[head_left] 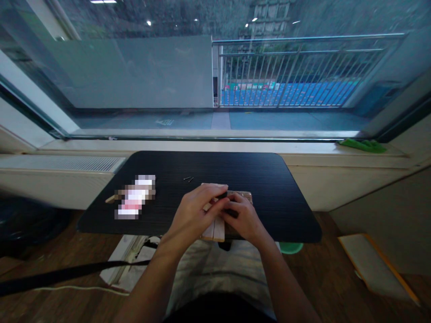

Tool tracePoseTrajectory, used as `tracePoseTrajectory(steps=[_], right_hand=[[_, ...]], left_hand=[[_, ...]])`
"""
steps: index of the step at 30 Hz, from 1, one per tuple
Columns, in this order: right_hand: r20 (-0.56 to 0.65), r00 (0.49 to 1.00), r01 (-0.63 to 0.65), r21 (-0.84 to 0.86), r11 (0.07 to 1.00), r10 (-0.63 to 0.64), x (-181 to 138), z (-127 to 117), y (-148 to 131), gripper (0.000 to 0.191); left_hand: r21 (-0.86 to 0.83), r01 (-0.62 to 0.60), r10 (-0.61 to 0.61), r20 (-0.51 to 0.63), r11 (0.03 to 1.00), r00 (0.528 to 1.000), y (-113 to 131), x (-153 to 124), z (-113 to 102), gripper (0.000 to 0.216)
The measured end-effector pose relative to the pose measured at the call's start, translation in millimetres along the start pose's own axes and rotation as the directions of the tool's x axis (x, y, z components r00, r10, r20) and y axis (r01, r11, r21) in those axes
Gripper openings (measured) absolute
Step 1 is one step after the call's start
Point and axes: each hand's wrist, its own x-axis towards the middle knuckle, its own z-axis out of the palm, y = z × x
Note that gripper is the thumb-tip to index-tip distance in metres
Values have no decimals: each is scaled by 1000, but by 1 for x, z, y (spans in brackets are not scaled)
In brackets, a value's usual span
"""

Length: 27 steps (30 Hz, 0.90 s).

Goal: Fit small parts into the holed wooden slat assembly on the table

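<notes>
Both hands meet over light wooden pieces (213,232) at the front edge of the black table (269,175). My left hand (197,211) arches over the wood from the left, its thumb and fingers curled together near a small dark object (221,195) that is mostly hidden. From the right, my right hand (245,216) has its fingers bent in close to the left thumb; what they grip is hidden. A browner wooden piece (247,196) shows behind the right fingers. Two thin screws or nails (188,179) lie on the table beyond my left hand.
On the table's left lies a blurred-out bright flat item (136,197) with a wooden stick end (110,198) beside it. A window sill (202,146) and radiator (60,163) border the far side. Below are a green basin (291,247) and a black strap (77,270).
</notes>
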Motion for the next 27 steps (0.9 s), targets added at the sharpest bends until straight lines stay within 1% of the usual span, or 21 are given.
tracePoseTrajectory(steps=[5, 9, 12, 16, 20, 24, 27], right_hand=[[-67, 998, 24, 75, 997, -19, 0, -2, -1, 15], [-82, 997, 3, 93, 996, 5, 0, -4, 0, 11], [-85, 996, 13, 102, 995, -5, 0, -3, 1, 10], [-63, 998, 27, 120, 992, -19, 0, -3, 2, 13], [-32, 999, 18, 68, 998, -16, -1, -4, 1, 16], [70, 996, 52, -17, 999, -50, -3, -9, 0, 37], [112, 992, 60, -42, 997, -55, -3, -11, -1, 42]], left_hand=[[1, -1, 1, 10, 1000, 1000, 2, 2, 0, 19], [6, 1, -1, 23, 1000, 1000, 2, 2, -1, 20], [18, 4, -5, 34, 1000, 999, 2, 2, -1, 21], [9, 33, -34, 57, 999, 998, 2, 0, -2, 23], [-8, 60, -59, 49, 998, 997, 2, 1, -2, 22], [-3, 75, -75, 41, 997, 996, 2, 1, -3, 22], [-7, 74, -73, 40, 997, 997, 2, 0, -4, 22]])
